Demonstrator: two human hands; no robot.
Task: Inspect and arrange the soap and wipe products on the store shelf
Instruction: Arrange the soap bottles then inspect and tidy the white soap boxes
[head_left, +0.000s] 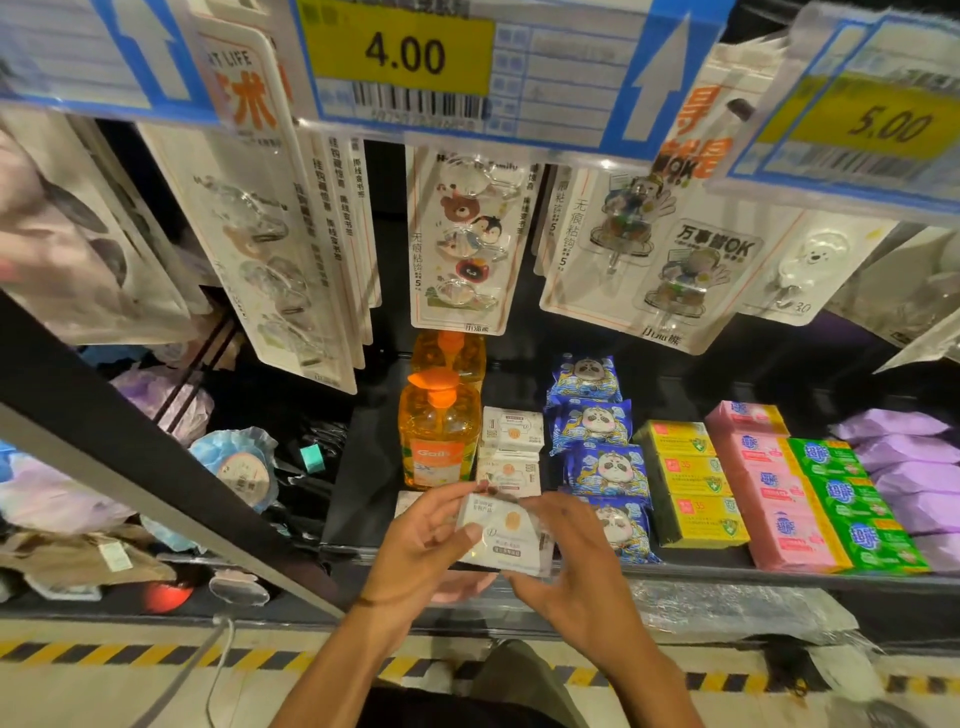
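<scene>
The left hand and right hand are gripping a white wipe pack by its side edges, fingers curled, at lower centre of the frame. The pack is being held over the front of the shelf, just before matching packs. An orange soap bottle is standing to their left.

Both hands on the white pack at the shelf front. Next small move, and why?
Probably lower the white pack onto the shelf at the front of the white-pack row, between the orange soap bottle and blue panda packs. Left hand and right hand both hold it just before that matching row; the spot beneath is hidden.
</scene>
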